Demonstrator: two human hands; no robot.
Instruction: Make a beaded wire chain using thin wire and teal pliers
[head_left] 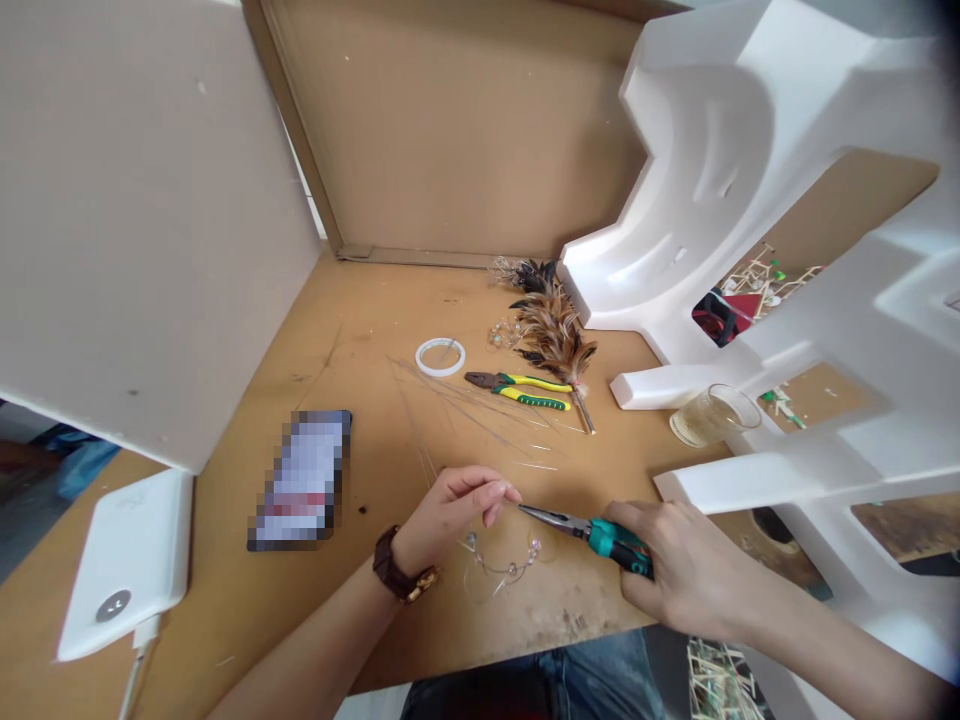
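Note:
My right hand [667,560] is wrapped round the teal and black handles of needle-nose pliers [600,537]. Their slim jaws point left and reach the fingertips of my left hand [457,510]. Thumb and fingers of that hand are pinched together on a thin wire. Below it hangs a curved beaded wire [512,569] with several clear beads, just over the table. Whether the plier jaws grip the wire is too small to tell.
Beyond my hands lie yellow-green pliers [517,388], loose wires [457,400], a white tape ring [440,357] and a feather duster [551,330]. A phone [304,480] and white power bank [127,560] are left. White foam [705,200] and a glass [712,415] stand right.

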